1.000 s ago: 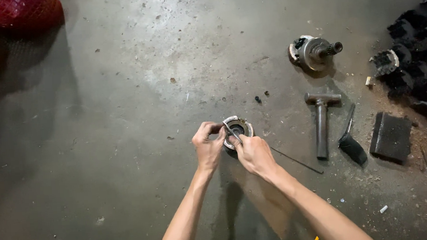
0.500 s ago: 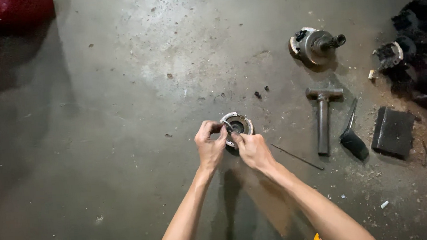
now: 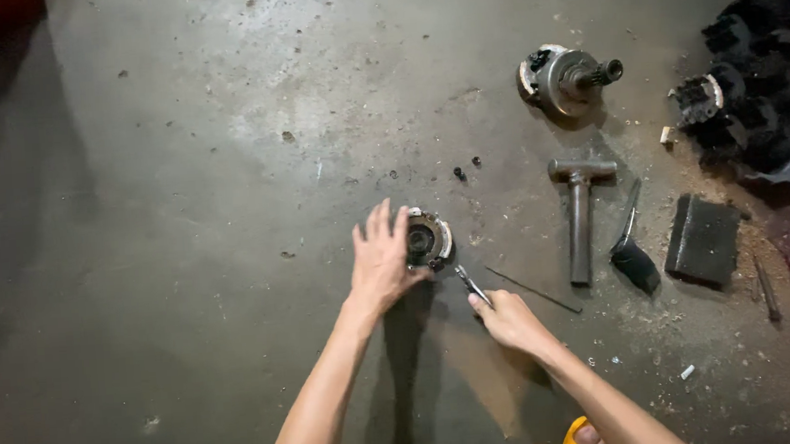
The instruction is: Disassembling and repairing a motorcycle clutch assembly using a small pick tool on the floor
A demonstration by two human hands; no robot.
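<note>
Round metal clutch part (image 3: 429, 239) sits on the concrete floor (image 3: 184, 217), just right of the left hand (image 3: 381, 259), whose fingers are spread apart and resting against its left side. The right hand (image 3: 508, 319) has its fingers pinched together on a thin metal tool (image 3: 470, 283) pointing toward the part. Farther right lie 1 hammer (image 3: 580, 211), a brush (image 3: 632, 249) and a dark block (image 3: 703, 240).
</note>
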